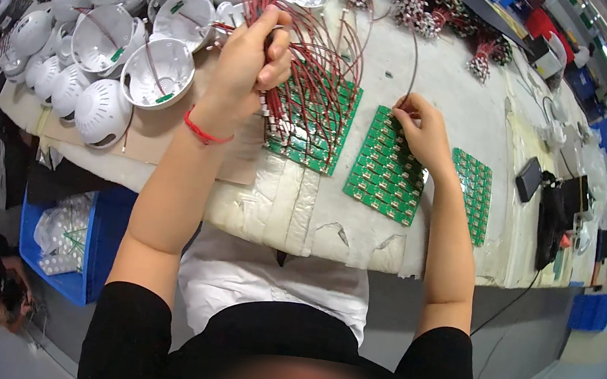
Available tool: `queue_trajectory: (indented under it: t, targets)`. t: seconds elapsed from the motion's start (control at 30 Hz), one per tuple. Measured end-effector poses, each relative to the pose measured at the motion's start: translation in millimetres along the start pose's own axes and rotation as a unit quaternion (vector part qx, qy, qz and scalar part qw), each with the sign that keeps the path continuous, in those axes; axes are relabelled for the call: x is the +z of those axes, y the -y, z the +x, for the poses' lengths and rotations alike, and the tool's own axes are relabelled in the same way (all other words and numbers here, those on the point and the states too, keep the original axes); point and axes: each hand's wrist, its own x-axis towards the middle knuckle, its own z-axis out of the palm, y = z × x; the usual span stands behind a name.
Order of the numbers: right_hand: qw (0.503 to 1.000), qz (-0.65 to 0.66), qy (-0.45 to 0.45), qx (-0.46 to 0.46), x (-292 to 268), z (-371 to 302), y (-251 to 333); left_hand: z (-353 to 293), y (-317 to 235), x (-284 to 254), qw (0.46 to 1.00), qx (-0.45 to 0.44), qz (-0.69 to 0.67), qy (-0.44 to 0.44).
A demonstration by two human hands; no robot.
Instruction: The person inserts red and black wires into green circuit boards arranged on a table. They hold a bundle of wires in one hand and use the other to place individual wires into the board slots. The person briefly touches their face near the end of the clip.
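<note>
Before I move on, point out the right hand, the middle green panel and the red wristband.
Right hand (422, 135): head view, back of the hand.
Middle green panel (386, 173): head view, middle of its upper face.
Red wristband (205, 136): head view, strand across the left wrist.

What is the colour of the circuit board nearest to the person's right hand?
The circuit board is green; it shows best in the head view.

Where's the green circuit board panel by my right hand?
In the head view, the green panel lies right of centre, your right hand at its top end, between a wire-strewn panel on its left and another panel on its right.
</note>
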Motion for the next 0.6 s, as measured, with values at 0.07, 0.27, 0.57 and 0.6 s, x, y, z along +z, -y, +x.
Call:
queue_trajectory:
  t: [0.07,0.27,0.57,0.6]
  targets:
    - [1.000,-0.015,-0.001,0.004,1,0,11,-1,0,-4,1.000,0.002,-0.012,-0.008]
    - [0.998,-0.065,0.005,-0.025,6,-1,17,2,3,-8,0.998,-0.016,-0.033,-0.060]
    - [0.998,-0.006,0.044,-0.036,-2,2,6,8,13,-7,0.999,0.032,-0.026,-0.004]
    - [0.998,-0.007,0.045,-0.039,-2,2,7,8,13,-7,0.999,0.034,-0.023,-0.006]
